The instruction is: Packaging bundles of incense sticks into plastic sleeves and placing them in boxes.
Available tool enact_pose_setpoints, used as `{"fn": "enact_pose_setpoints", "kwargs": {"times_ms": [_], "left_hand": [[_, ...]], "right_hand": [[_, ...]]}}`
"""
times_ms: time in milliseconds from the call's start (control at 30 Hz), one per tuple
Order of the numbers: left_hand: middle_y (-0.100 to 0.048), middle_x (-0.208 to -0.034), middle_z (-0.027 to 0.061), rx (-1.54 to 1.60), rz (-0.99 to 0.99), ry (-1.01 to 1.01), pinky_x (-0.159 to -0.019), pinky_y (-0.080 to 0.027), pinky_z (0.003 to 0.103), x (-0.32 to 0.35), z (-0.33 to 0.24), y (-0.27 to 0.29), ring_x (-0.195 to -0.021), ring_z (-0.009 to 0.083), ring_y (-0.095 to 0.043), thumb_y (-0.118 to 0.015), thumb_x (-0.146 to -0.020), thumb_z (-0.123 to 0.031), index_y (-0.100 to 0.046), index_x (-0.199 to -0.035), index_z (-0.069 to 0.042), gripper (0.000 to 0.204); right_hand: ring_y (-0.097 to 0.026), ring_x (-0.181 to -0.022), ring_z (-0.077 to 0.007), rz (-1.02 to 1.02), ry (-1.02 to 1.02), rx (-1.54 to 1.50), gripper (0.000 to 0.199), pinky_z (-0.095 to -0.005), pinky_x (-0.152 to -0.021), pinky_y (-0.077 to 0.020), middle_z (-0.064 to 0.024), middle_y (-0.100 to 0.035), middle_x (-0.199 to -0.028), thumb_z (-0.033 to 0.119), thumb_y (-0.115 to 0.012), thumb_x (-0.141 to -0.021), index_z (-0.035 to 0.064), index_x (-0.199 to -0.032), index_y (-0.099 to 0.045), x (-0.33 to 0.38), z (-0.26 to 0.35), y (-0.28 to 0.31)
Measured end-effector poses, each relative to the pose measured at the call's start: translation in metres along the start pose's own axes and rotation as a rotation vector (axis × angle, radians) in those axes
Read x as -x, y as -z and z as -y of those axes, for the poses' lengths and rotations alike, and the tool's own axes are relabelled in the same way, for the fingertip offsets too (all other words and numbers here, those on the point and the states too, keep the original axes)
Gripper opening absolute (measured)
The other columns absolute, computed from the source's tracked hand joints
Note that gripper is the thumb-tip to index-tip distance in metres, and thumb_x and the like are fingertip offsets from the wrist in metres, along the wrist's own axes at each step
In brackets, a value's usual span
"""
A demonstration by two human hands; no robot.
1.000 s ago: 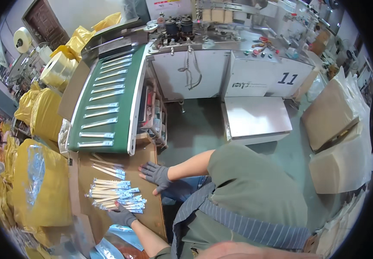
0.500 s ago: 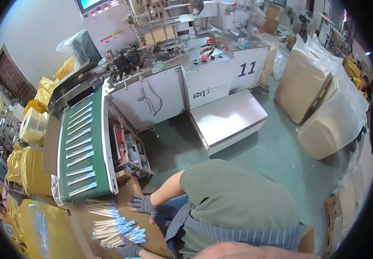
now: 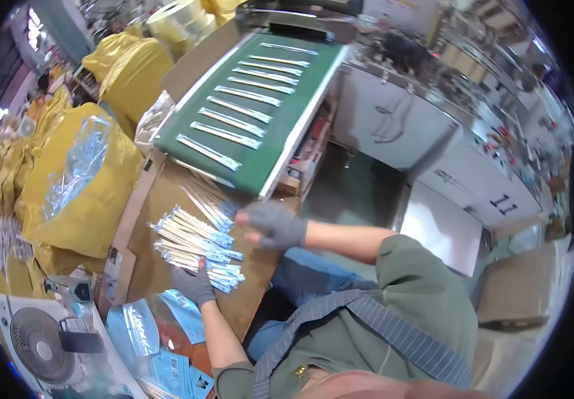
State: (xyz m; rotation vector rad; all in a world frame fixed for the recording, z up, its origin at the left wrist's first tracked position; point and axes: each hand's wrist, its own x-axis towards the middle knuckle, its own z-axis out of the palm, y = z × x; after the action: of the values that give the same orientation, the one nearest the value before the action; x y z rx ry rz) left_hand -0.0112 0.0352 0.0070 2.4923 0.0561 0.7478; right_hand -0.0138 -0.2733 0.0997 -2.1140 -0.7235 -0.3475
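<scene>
view swung nearer since earlier frame; left hand (image 3: 195,284) now presses flat on the packet stack (image 3: 197,247); right hand (image 3: 275,224), loosely curled, empty, beside it below the green conveyor (image 3: 250,106).

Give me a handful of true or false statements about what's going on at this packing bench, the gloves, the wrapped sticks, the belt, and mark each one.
1. Both hands wear grey gloves. True: the left hand and right hand are both gloved.
2. The left hand rests on the pile of long thin wrapped packets with blue ends. True.
3. The green conveyor belt is bare. False: it carries a row of packets lying crosswise.
4. The big sacks to the person's left are red. False: they are yellow.
5. A small white fan sits at the lower left. True.
</scene>
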Motion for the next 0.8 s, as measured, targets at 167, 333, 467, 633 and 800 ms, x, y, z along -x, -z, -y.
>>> {"fn": "enact_pose_setpoints", "kwargs": {"times_ms": [167, 333, 467, 633, 800], "left_hand": [[-0.048, -0.131, 0.0214, -0.011, 0.134, 0.203, -0.103, -0.031, 0.046, 0.007, 0.008, 0.004, -0.120, 0.0384, -0.043, -0.079, -0.062, -0.042, -0.048, -0.126, -0.001, 0.082], [-0.046, -0.132, 0.0218, 0.011, 0.126, 0.152, -0.103, -0.031, 0.045, 0.009, -0.001, 0.000, -0.121, 0.0390, -0.043, -0.079, -0.060, -0.046, -0.047, -0.127, -0.001, 0.087], [-0.047, -0.131, 0.0216, -0.005, 0.107, 0.156, -0.102, -0.033, 0.045, 0.010, -0.004, 0.003, -0.119, 0.0394, -0.045, -0.077, -0.061, -0.050, -0.047, -0.128, -0.001, 0.088], [-0.048, -0.129, 0.0219, -0.043, 0.122, 0.132, -0.099, -0.035, 0.045, 0.009, 0.000, 0.003, -0.116, 0.0400, -0.047, -0.077, -0.062, -0.046, -0.047, -0.127, 0.000, 0.085], [-0.047, -0.128, 0.0235, -0.076, 0.099, 0.036, -0.100, -0.033, 0.046, 0.002, 0.000, -0.005, -0.117, 0.0405, -0.044, -0.074, -0.066, -0.050, -0.045, -0.127, 0.002, 0.085]], "right_hand": [[-0.058, -0.104, -0.0390, -0.379, -0.121, 0.437, 0.048, -0.0405, -0.092, -0.0457, -0.0226, -0.059, -0.114, 0.026, -0.064, -0.083, 0.0019, -0.122, -0.052, -0.129, -0.123, 0.100], [-0.042, -0.126, -0.0356, -0.437, -0.811, 0.903, 0.089, -0.0371, -0.104, -0.0344, -0.0225, -0.042, -0.139, 0.060, -0.067, -0.072, 0.0002, -0.134, -0.043, -0.166, -0.274, 0.205], [-0.044, -0.127, -0.0340, -0.315, -1.017, 1.052, 0.081, -0.0352, -0.103, -0.0355, -0.0196, -0.044, -0.139, 0.058, -0.065, -0.076, 0.0076, -0.136, -0.044, -0.170, -0.276, 0.213], [-0.047, -0.123, -0.0328, -0.064, -0.308, 0.428, 0.055, -0.0377, -0.103, -0.0371, -0.0180, -0.052, -0.130, 0.047, -0.049, -0.089, 0.0079, -0.128, -0.053, -0.163, -0.280, 0.149], [-0.041, -0.126, -0.0400, 0.134, -0.023, 0.545, 0.060, -0.0410, -0.108, -0.0303, -0.0270, -0.045, -0.133, 0.038, -0.051, -0.089, -0.0028, -0.132, -0.042, -0.142, -0.130, 0.037]]}}
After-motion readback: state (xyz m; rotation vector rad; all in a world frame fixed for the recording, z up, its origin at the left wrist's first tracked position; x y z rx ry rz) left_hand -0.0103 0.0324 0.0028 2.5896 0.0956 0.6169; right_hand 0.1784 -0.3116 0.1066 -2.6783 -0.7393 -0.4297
